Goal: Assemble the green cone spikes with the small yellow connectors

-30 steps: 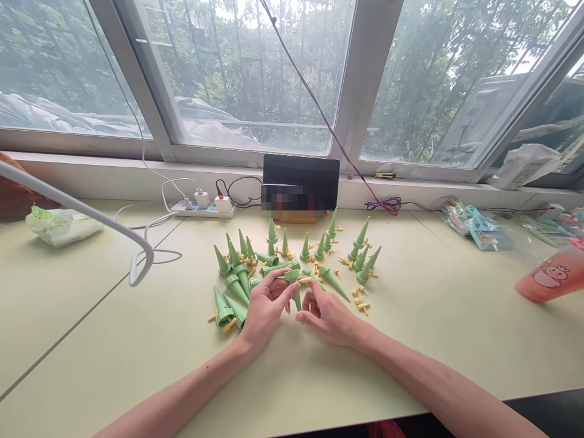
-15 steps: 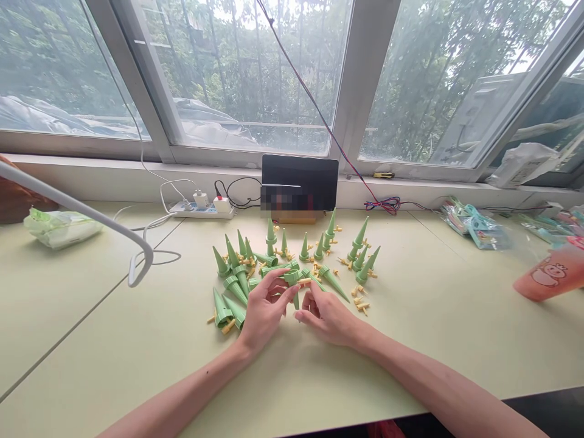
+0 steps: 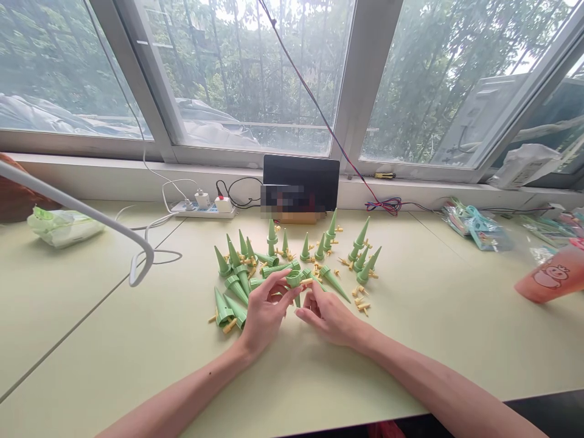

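Windows span the back, foliage showing through hazy glass. Below them runs a pale yellow-green table, its surface crossed by a dark seam at left. Both forearms leave the view at the lower edge.

Left hand: thumb and fingers closed on a green cone, above the table's near middle. Right hand: fingers curled, thumb apart from index finger; grip cannot be told.

Dark tablet stands against the sill, lower left pixelated. Reddish tumbler leans at right, cut off by the edge.

Held cone: matte green, wide collar with open mouth upward, narrow end downward; left fingers hide part of its body. Similar standing cones form an arc behind; lying cones are strewn between, several overlapping.

Yellow fitting projects from the held cone's side toward the right index fingertip; contact there is unclear. Loose yellow fittings lie right of the cones, details too small to read.
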The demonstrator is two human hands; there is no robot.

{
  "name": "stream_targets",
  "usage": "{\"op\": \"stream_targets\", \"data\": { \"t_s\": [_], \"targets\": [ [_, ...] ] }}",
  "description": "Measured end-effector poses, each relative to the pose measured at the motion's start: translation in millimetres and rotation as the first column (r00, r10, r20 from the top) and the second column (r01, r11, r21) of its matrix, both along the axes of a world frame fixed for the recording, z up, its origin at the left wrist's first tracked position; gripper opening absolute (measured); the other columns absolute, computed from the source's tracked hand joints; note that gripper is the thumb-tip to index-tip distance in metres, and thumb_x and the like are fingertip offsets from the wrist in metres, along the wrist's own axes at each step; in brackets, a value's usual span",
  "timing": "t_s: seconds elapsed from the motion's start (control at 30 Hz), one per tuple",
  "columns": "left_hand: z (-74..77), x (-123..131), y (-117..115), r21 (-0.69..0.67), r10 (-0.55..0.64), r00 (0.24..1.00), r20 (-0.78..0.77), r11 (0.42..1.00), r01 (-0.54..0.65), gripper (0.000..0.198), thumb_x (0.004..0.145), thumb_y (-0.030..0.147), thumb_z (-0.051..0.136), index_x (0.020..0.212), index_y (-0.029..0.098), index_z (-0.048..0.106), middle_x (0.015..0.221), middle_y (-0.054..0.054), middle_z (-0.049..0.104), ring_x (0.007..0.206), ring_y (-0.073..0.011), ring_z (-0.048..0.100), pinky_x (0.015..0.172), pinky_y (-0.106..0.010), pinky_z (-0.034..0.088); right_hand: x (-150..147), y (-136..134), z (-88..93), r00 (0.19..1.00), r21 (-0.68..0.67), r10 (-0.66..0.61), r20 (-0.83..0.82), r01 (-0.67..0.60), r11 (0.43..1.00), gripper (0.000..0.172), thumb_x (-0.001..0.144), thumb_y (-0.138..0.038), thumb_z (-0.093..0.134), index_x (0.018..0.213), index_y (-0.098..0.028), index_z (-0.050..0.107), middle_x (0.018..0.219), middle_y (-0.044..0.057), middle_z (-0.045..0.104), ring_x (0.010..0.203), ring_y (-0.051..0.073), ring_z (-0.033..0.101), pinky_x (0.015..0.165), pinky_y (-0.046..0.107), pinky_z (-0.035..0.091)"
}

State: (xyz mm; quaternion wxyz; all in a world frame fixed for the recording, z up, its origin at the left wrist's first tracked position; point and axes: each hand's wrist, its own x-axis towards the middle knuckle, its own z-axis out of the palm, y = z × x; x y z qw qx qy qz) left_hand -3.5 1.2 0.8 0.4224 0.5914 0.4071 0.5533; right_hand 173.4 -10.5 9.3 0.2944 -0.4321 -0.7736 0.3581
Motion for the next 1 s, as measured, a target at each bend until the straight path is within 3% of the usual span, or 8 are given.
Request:
{"op": "stream_targets", "data": {
  "t_s": [0.3,0.53,0.6,0.73,0.87,1.0],
  "targets": [
    [3.0,0.6,-2.1,0.037,0.05,0.997,-0.054,0.998,-0.048,0.033,0.081,0.036,0.078,0.111,0.023,0.07,0.079,0.0,0.063,0.056,-0.0096,0.053,0.045,-0.021,0.048,-0.2,-0.4,-2.2,1.0,0.0,0.008,0.005,-0.008,1.0,0.019,0.098,-0.037,0.05,0.096,-0.023,0.037,0.073,-0.003,0.056,0.06,0.015,0.05,0.056,0.027,0.035],
    [3.7,1.5,-5.8,-0.005,0.017,0.999,-0.038,1.0,-0.017,0.036,0.082,0.036,0.077,0.112,0.023,0.064,0.081,0.0,0.063,0.056,-0.01,0.056,0.043,-0.021,0.047,-0.6,0.0,-5.8,1.0,0.022,-0.003,0.005,0.003,1.0,0.019,0.098,-0.036,0.05,0.092,-0.023,0.036,0.072,-0.004,0.055,0.059,0.014,0.048,0.056,0.027,0.034],
    [5.9,2.9,-6.1,-0.038,-0.005,1.0,-0.001,0.999,0.005,0.036,0.083,0.039,0.075,0.111,0.022,0.061,0.084,-0.001,0.065,0.057,-0.0109,0.058,0.042,-0.021,0.047,-0.6,-0.2,-6.1,1.0,0.032,-0.004,0.009,0.004,0.999,0.018,0.098,-0.035,0.049,0.105,-0.021,0.041,0.072,-0.004,0.054,0.059,0.014,0.047,0.056,0.027,0.035],
    [9.1,5.4,-5.4,-0.101,-0.036,0.998,0.049,0.994,0.04,0.036,0.084,0.041,0.074,0.106,0.02,0.056,0.076,0.0,0.064,0.054,-0.0113,0.058,0.042,-0.022,0.046,-0.1,-0.6,-5.6,1.0,0.038,0.006,0.001,-0.006,0.999,0.05,0.099,-0.034,0.049,0.141,-0.018,0.028,0.071,-0.006,0.05,0.058,0.014,0.046,0.059,0.027,0.039],
    [8.3,5.8,-4.8,-0.127,-0.046,0.997,0.055,0.991,0.052,0.033,0.085,0.04,0.074,0.103,0.02,0.055,0.066,0.004,0.059,0.049,-0.0101,0.054,0.044,-0.022,0.045,0.3,-1.1,-4.5,0.999,0.054,0.019,0.034,-0.021,0.998,0.055,0.099,-0.033,0.048,0.146,-0.018,0.024,0.072,-0.006,0.051,0.059,0.015,0.046,0.061,0.028,0.039],
    [7.2,5.5,-5.4,-0.134,-0.06,0.997,0.051,0.989,0.066,0.032,0.085,0.04,0.074,0.102,0.021,0.054,0.064,0.005,0.057,0.047,-0.0101,0.053,0.044,-0.023,0.045,0.0,-2.0,-3.0,0.998,0.082,0.026,0.056,-0.03,0.996,0.046,0.1,-0.034,0.046,0.139,-0.018,0.029,0.075,-0.003,0.057,0.061,0.017,0.049,0.065,0.03,0.041]
  ]
}}
